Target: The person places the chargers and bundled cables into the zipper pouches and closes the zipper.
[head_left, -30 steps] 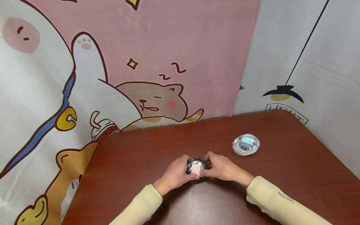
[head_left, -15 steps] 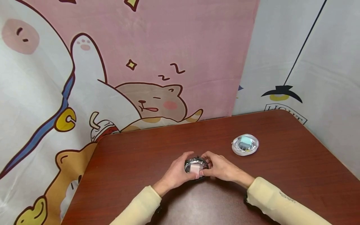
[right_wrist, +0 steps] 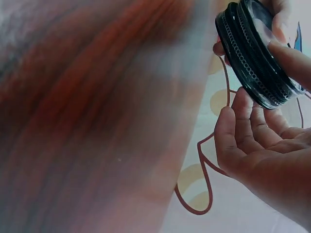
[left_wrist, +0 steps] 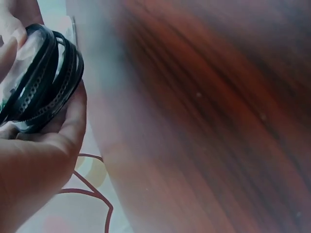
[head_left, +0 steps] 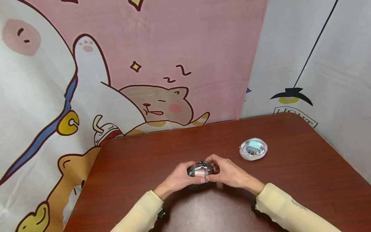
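Note:
Both hands hold a round zip pouch with black trim and a clear window (head_left: 202, 166); something whitish shows inside it. My left hand (head_left: 177, 177) grips its left side, thumb across the near face and fingers round behind. On the opposite side, my right hand (head_left: 229, 173) has its thumb on the near face and curled fingers at the far right rim. The left wrist view shows the pouch's black zip band (left_wrist: 46, 82) tilted above the left palm. In the right wrist view, zip teeth (right_wrist: 243, 53) run along the side, over the right hand's curled fingers (right_wrist: 243, 121).
A second round pouch, clear with white trim (head_left: 253, 157), lies farther back to the right, with light blue and grey contents. The dark red wooden table (head_left: 139, 187) ends at a printed cartoon curtain (head_left: 174, 48) behind and a pale curtain (head_left: 333, 80) at right.
The black-trimmed pouch has tilted and shifted slightly left, its window now seen more slantwise. My left hand moved a little left with it; the right fingers reach slightly farther over the rim.

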`<action>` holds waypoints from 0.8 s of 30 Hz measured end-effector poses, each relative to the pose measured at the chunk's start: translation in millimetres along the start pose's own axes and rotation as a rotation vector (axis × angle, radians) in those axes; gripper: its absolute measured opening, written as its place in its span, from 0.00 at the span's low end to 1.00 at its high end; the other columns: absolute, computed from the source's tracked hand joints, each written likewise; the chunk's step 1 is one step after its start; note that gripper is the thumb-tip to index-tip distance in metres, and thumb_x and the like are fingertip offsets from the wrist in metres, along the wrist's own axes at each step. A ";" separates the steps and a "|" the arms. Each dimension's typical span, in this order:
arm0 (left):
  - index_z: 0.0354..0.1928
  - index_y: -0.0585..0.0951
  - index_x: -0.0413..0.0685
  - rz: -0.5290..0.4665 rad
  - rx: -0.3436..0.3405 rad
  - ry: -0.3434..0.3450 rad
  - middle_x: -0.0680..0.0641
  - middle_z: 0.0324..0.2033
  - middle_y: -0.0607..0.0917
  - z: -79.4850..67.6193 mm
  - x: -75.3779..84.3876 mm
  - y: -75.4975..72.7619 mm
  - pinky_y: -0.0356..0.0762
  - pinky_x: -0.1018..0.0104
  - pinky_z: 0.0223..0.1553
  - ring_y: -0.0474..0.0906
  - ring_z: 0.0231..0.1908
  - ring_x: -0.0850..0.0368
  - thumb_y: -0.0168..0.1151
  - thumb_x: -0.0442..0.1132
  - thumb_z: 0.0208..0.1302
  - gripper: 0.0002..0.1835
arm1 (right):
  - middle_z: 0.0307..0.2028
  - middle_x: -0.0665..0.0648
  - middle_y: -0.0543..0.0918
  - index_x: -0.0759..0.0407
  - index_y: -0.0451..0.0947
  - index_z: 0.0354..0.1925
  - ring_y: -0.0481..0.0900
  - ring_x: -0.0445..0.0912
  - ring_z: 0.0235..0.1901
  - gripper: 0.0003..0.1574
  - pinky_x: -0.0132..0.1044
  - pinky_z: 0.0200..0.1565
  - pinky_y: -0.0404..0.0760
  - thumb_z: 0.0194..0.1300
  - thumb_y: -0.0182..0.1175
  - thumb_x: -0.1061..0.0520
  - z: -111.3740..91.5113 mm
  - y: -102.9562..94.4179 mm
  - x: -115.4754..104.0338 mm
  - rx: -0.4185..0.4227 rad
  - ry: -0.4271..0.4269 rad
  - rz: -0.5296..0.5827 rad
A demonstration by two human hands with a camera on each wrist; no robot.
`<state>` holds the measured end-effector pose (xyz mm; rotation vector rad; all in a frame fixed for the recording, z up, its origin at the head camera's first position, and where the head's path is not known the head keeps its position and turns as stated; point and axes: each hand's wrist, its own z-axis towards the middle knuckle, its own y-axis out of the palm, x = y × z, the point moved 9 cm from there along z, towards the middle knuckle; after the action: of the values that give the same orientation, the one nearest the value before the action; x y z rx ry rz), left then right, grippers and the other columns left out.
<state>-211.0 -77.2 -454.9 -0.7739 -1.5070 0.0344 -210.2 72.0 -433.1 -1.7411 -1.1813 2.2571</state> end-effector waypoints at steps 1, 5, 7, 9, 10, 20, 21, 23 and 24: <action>0.49 0.84 0.49 0.008 0.012 0.006 0.57 0.35 0.86 -0.5 1.2 -0.9 0.79 0.67 0.40 0.81 0.36 0.61 0.80 0.50 0.55 0.23 | 0.34 0.45 0.82 0.55 0.76 0.53 0.79 0.39 0.33 0.28 0.33 0.36 0.78 0.58 0.77 0.54 -0.4 -1.0 -1.9 0.005 -0.009 -0.003; 0.41 0.84 0.52 0.033 0.069 0.041 0.58 0.31 0.85 -3.9 8.8 -5.4 0.78 0.68 0.36 0.79 0.32 0.63 0.80 0.51 0.54 0.18 | 0.35 0.44 0.82 0.52 0.75 0.56 0.80 0.39 0.34 0.31 0.34 0.37 0.80 0.59 0.77 0.50 -1.7 -5.4 -10.5 0.017 -0.051 -0.014; 0.40 0.84 0.52 0.056 0.097 0.071 0.59 0.31 0.85 -6.1 14.1 -7.8 0.78 0.69 0.34 0.79 0.32 0.63 0.80 0.50 0.54 0.17 | 0.38 0.44 0.82 0.50 0.75 0.59 0.80 0.40 0.37 0.33 0.36 0.39 0.81 0.60 0.77 0.46 -2.8 -8.2 -14.8 0.013 -0.066 -0.013; 0.39 0.84 0.53 0.084 0.129 0.103 0.59 0.30 0.85 -8.4 19.7 -10.5 0.78 0.69 0.33 0.79 0.31 0.64 0.80 0.50 0.54 0.16 | 0.42 0.44 0.83 0.49 0.74 0.62 0.81 0.41 0.41 0.35 0.38 0.43 0.82 0.62 0.75 0.43 -3.8 -11.1 -18.6 0.004 -0.081 -0.008; 0.38 0.84 0.53 0.100 0.145 0.118 0.60 0.30 0.85 -9.6 22.2 -11.9 0.77 0.69 0.33 0.78 0.30 0.64 0.80 0.50 0.54 0.16 | 0.45 0.44 0.83 0.48 0.74 0.64 0.81 0.41 0.43 0.36 0.39 0.44 0.83 0.63 0.74 0.41 -4.4 -12.8 -20.3 0.000 -0.090 -0.001; 0.39 0.85 0.54 0.250 0.232 0.184 0.61 0.29 0.86 -19.0 39.1 -17.8 0.77 0.71 0.33 0.79 0.29 0.67 0.80 0.50 0.54 0.16 | 0.60 0.49 0.81 0.46 0.75 0.69 0.78 0.42 0.59 0.23 0.46 0.58 0.79 0.80 0.55 0.55 -6.3 -31.4 -45.5 0.071 -0.328 -0.110; 0.39 0.85 0.54 0.257 0.237 0.188 0.61 0.29 0.86 -19.6 40.2 -18.3 0.77 0.71 0.33 0.79 0.29 0.67 0.81 0.50 0.54 0.16 | 0.60 0.49 0.81 0.46 0.76 0.69 0.78 0.42 0.59 0.23 0.45 0.59 0.79 0.80 0.55 0.56 -6.2 -32.3 -49.0 0.077 -0.355 -0.128; 0.40 0.85 0.54 0.267 0.243 0.196 0.60 0.30 0.87 -20.7 42.3 -19.1 0.77 0.71 0.33 0.79 0.30 0.67 0.81 0.50 0.54 0.16 | 0.59 0.47 0.81 0.48 0.77 0.69 0.79 0.41 0.58 0.24 0.45 0.58 0.79 0.79 0.55 0.60 -5.8 -33.3 -55.4 0.083 -0.401 -0.158; 0.40 0.85 0.54 0.269 0.244 0.200 0.60 0.30 0.87 -21.1 43.1 -19.4 0.77 0.71 0.33 0.79 0.30 0.67 0.81 0.50 0.54 0.16 | 0.59 0.46 0.81 0.47 0.77 0.68 0.79 0.41 0.57 0.24 0.44 0.58 0.79 0.78 0.56 0.61 -5.7 -33.5 -57.9 0.082 -0.413 -0.171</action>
<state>-195.8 -80.6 -405.6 -0.7537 -1.1768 0.3270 -197.5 71.3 -367.1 -1.1267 -1.2201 2.5867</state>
